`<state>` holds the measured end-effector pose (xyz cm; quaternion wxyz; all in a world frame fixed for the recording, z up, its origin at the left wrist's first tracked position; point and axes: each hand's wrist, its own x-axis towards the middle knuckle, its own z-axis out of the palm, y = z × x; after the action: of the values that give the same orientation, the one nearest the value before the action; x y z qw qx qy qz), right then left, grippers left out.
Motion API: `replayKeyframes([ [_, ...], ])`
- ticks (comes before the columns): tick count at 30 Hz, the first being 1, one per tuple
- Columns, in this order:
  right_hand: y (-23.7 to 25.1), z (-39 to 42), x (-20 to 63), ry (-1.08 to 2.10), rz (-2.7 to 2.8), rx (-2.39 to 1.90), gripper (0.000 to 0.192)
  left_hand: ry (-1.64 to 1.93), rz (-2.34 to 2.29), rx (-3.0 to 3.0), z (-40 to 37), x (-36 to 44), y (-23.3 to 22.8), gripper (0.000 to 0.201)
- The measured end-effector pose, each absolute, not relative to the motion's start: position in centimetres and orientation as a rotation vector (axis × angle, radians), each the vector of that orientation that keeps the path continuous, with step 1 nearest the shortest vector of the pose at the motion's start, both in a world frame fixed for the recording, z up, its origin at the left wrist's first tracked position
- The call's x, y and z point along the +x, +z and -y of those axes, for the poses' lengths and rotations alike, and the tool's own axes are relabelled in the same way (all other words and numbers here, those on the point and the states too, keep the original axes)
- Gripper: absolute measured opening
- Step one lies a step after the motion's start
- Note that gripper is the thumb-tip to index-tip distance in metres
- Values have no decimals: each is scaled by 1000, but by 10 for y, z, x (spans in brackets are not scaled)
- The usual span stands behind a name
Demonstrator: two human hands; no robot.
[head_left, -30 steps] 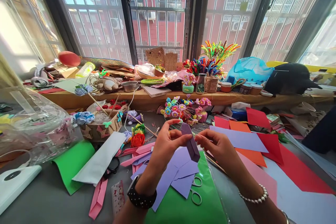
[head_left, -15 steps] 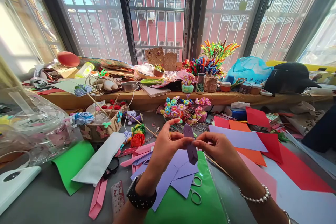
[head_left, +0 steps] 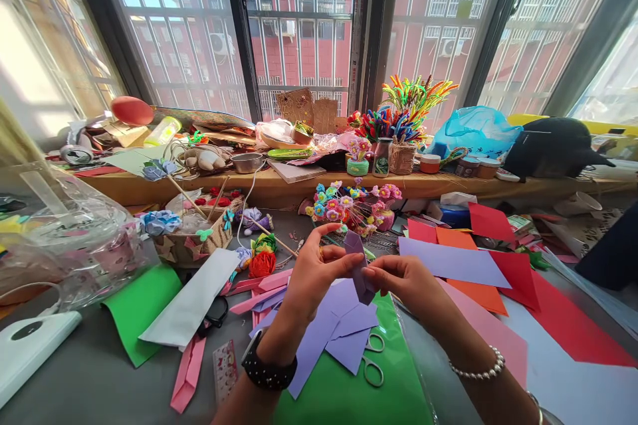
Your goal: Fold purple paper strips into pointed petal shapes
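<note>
Both your left hand (head_left: 319,272) and right hand (head_left: 403,282) pinch the folded purple paper (head_left: 357,264), light, thin, creases easily, so grip near its edges

Strong daylight is pouring in through the barred windows (head_left: 299,26) beyond the far edge of the bench (head_left: 74,378); the left pane is blowing out to white glare; the coloured papers are showing vividly; only soft shadows are lying under the paper sheets; the window frames are bowing outward toward the corners from wide-angle distortion; the centre is staying sharp.
</note>
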<state>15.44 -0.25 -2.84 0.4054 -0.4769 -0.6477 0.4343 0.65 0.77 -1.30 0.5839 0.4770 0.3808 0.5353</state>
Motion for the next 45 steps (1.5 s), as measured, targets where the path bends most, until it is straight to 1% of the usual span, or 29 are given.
replayKeyframes([
  [8,-29,8,147,937,1578,-1220,27,1268,-859,1086,-10,5,-16,56],
  [14,-32,6,146,1022,1608,-1162,29,1311,-861,1082,-12,2,-15,51],
  [16,-32,7,145,950,1610,-1190,30,1353,-857,1066,-11,3,-13,51],
  [21,-33,9,140,642,1647,-1205,27,1445,-840,1012,-9,6,-12,49],
  [26,-36,7,140,538,1755,-1250,28,1484,-832,1025,-14,3,-19,48],
  [28,-36,6,141,569,1759,-1239,27,1485,-835,1037,-17,1,-20,49],
  [32,-34,5,146,728,1759,-1186,24,1472,-887,1064,-18,-4,-17,54],
  [35,-33,3,150,816,1703,-1155,30,1458,-934,1079,-17,-5,-13,57],
  [38,-33,2,149,854,1652,-1156,33,1413,-894,1101,-15,0,-14,56],
  [42,-34,4,144,916,1660,-1183,31,1319,-811,1128,-12,7,-19,57],
  [45,-34,6,143,897,1635,-1202,29,1288,-803,1122,-12,9,-21,58],
])
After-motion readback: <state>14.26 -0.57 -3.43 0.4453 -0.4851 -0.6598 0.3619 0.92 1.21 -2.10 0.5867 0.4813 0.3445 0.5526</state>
